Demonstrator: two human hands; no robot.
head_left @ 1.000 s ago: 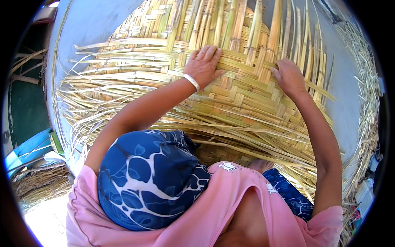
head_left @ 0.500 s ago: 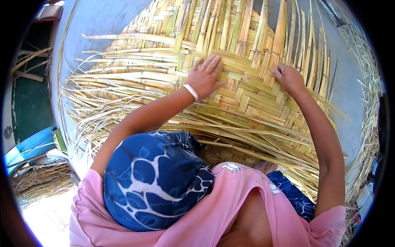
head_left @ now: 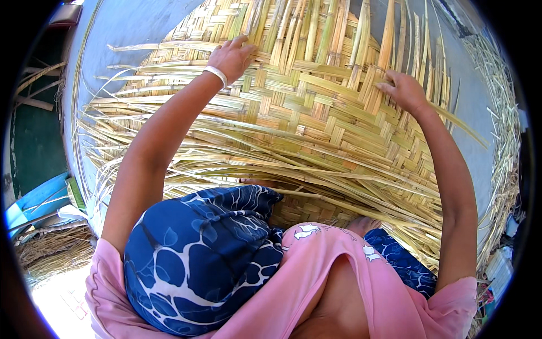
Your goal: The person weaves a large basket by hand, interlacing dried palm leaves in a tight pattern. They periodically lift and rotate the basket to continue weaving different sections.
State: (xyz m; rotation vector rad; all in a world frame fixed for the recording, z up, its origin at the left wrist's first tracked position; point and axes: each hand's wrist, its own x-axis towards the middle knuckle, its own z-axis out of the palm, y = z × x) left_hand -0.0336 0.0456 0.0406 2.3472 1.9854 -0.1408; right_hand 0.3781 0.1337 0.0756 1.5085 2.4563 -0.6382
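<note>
- Left hand [head_left: 230,56] lies flat, fingers spread, on the mat [head_left: 316,124] near its far left edge; best to keep that palm pressing so woven rows stay tight.
- The mat spreads over the grey floor [head_left: 130,28] ahead of the knees; loose strips [head_left: 361,34] run away from the person.
- Right hand [head_left: 403,90] pinches one strip; draw it snug along its length.

Dry straw-yellow woven mat [head_left: 316,118], smooth metal bangle [head_left: 215,74]

A broad, half-woven mat [head_left: 316,118] of yellow-green strips lies flat, loose ends splaying.
</note>
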